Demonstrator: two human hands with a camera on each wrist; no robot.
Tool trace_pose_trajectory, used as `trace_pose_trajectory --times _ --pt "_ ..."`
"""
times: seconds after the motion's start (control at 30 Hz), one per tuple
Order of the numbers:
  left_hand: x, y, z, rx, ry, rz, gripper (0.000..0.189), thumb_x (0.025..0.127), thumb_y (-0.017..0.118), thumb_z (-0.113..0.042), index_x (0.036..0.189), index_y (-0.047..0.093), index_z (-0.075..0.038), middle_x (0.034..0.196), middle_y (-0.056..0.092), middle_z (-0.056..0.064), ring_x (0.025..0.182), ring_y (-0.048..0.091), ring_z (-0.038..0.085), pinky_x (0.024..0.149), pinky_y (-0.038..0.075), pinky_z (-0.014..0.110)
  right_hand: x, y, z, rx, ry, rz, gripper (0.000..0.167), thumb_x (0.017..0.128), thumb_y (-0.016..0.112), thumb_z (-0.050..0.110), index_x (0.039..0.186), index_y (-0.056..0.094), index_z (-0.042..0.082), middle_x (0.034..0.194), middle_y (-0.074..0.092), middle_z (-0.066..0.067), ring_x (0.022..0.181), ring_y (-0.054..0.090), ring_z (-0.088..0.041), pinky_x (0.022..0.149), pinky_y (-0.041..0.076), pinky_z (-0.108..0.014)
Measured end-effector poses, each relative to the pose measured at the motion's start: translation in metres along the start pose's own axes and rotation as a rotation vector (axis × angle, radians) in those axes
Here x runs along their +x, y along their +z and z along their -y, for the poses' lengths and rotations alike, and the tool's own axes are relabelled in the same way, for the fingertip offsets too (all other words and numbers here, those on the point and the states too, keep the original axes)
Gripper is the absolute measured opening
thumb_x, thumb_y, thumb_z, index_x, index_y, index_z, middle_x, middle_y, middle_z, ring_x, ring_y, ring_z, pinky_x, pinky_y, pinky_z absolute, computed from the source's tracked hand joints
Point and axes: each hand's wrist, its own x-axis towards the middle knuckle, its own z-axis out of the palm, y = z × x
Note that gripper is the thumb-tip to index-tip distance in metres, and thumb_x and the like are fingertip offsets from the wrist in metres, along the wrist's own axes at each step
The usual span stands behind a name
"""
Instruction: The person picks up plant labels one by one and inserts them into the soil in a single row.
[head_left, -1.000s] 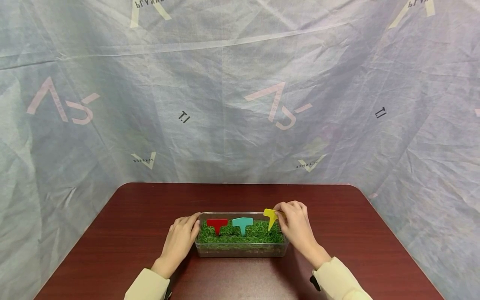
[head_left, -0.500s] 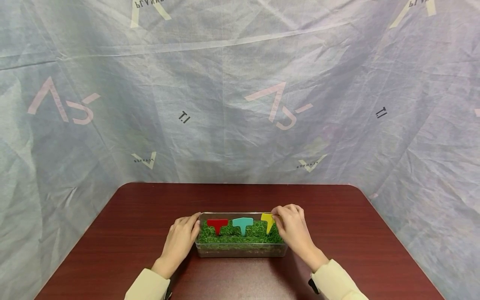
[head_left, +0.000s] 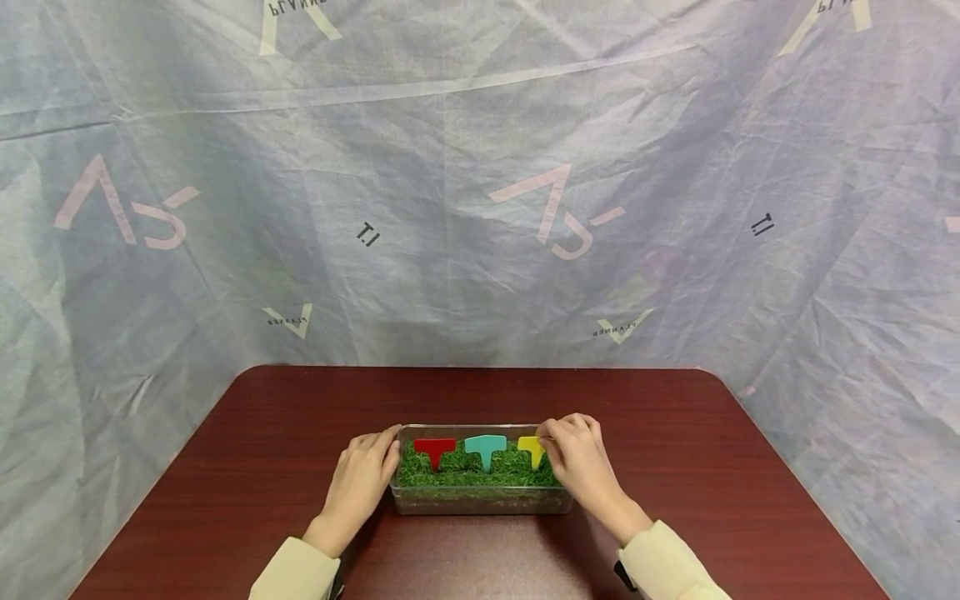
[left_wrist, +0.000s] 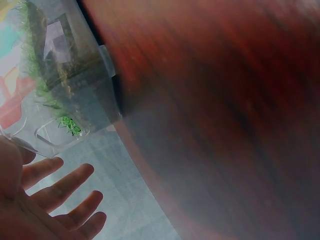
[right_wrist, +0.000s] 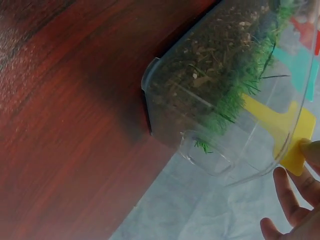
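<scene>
A clear plastic box [head_left: 480,501] holds green grass [head_left: 465,479] over brown soil [right_wrist: 200,70]. My left hand [head_left: 360,473] touches its left end, fingers fairly straight at the rim. In the right wrist view, my right hand [right_wrist: 305,200] pinches the head of a yellow T-shaped plant label [right_wrist: 272,122] between thumb and fingers. The label's stem points down into the grass; its tip is hidden there. A red plant label [head_left: 435,447] stands at the left, a teal one [head_left: 486,446] in the middle, both upright in the grass.
The box stands on a dark red wooden table [head_left: 480,392], with table surface on all sides of it. Behind the table hangs a grey printed cloth [head_left: 450,250]. Pale sleeves [head_left: 296,571] cover both forearms.
My right hand has moved down and slightly left with the yellow plant label, which now stands lower, its stem in the grass and more upright. The left hand and the box have stayed put.
</scene>
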Motion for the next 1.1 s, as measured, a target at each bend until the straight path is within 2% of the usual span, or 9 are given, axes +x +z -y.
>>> trace_pose_trajectory --times 0.4,0.6,0.83,1.1 --pt "-0.0001 -0.0003 -0.0003 0.005 -0.005 0.007 0.029 0.093 0.052 -0.025 0.118 0.062 -0.014 0.102 0.067 0.008 0.101 0.058 0.033 0.08 0.047 0.049 0.0007 0.0048 0.0002 0.003 0.027 -0.011 0.014 0.076 0.071 0.005 0.08 0.063 0.016 0.074 0.066 0.007 0.079 0.055 -0.016 0.087 0.038 -0.047" --pt "-0.0002 0.0 -0.0002 0.003 -0.001 -0.001 0.029 0.093 0.052 -0.024 0.118 0.062 -0.014 0.102 0.067 0.008 0.1 0.058 0.033 0.079 0.047 0.049 0.0005 0.0064 -0.0008 0.003 0.008 -0.017 0.016 0.075 0.072 0.004 0.08 0.063 0.016 0.073 0.066 0.007 0.078 0.055 -0.016 0.085 0.039 -0.047" --pt "-0.0001 -0.0017 -0.0007 -0.005 -0.012 0.014 0.03 0.094 0.051 -0.025 0.12 0.061 -0.014 0.104 0.067 0.008 0.102 0.057 0.032 0.08 0.047 0.049 0.0023 0.006 -0.0019 0.001 -0.011 -0.007 0.011 0.078 0.069 0.006 0.081 0.064 0.015 0.074 0.067 0.006 0.078 0.055 -0.016 0.086 0.038 -0.046" --pt "0.0001 -0.0029 -0.0019 -0.006 -0.012 0.022 0.03 0.094 0.051 -0.024 0.12 0.061 -0.013 0.104 0.067 0.009 0.102 0.057 0.033 0.081 0.046 0.05 0.0021 0.0079 -0.002 0.018 0.013 0.013 0.012 0.08 0.067 0.005 0.081 0.064 0.016 0.075 0.067 0.004 0.079 0.056 -0.018 0.087 0.038 -0.048"
